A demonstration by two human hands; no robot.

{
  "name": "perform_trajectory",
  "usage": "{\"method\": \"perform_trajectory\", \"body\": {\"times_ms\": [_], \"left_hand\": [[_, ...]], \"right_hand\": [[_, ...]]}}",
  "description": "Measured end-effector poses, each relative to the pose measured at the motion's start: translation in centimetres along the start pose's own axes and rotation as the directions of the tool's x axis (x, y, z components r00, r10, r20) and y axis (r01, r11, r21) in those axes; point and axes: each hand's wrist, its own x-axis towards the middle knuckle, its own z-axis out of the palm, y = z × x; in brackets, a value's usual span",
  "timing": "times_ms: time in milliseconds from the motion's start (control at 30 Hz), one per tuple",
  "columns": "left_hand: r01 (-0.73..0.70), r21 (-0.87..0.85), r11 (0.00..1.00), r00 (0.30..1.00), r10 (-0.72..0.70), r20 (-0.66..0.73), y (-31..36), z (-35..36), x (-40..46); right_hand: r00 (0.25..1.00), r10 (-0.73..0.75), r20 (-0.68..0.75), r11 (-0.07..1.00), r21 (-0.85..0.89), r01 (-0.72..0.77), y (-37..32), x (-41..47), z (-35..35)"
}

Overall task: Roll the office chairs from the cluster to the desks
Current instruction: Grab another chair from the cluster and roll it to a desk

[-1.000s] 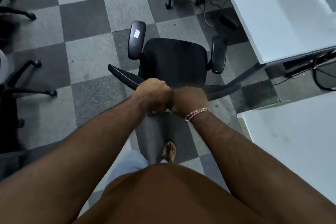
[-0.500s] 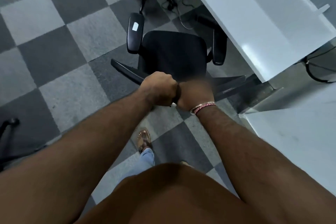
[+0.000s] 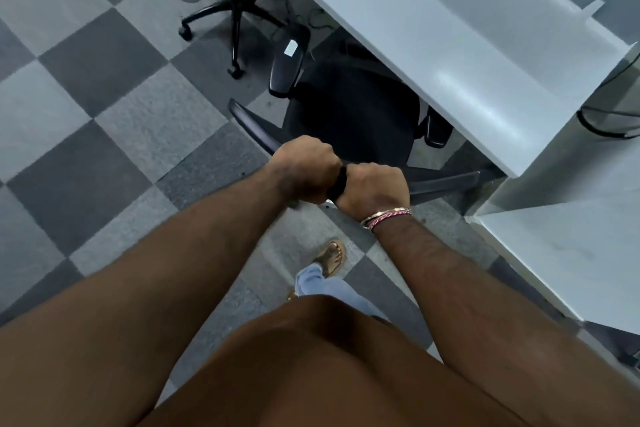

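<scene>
Both the left hand (image 3: 304, 168) and right hand (image 3: 372, 189) curl their fingers around the office chair (image 3: 349, 114) backrest, its seat beyond them partly under the white bench (image 3: 433, 45).

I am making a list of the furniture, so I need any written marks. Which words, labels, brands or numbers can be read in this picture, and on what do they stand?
No text can be read.
White sticker on the left armrest of the office chair: its print, if any, is too blurred to read.
White desk: no writing shows on it.
</scene>
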Motion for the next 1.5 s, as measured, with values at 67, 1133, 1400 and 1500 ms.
{"method": "perform_trajectory", "body": {"times_ms": [67, 1133, 1400, 1500], "left_hand": [[-0.028, 0.031, 0.999, 0.999, 0.029, -0.021, -1.6, -0.4, 1.4], [-0.480, 0.272, 0.834, 0.844, 0.524, -0.118, -13.4, -10.8, 23.2], [-0.514, 0.287, 0.808, 0.831, 0.552, -0.067, -12.9, -11.1, 24.6], [-0.507, 0.290, 0.812, 0.836, 0.545, -0.064, -12.8, -11.3, 24.7]], "right_hand": [[0.999, 0.044, 0.006, 0.999, 0.016, -0.044, 0.0, 1.5, 0.1], [0.879, 0.466, 0.105, 0.883, 0.000, -0.468, 7.9, 19.9, -0.5], [0.902, 0.418, 0.108, 0.907, 0.015, -0.421, 9.3, 19.9, 0.2], [0.908, 0.406, 0.104, 0.911, 0.027, -0.411, 9.6, 19.9, 0.0]]}}
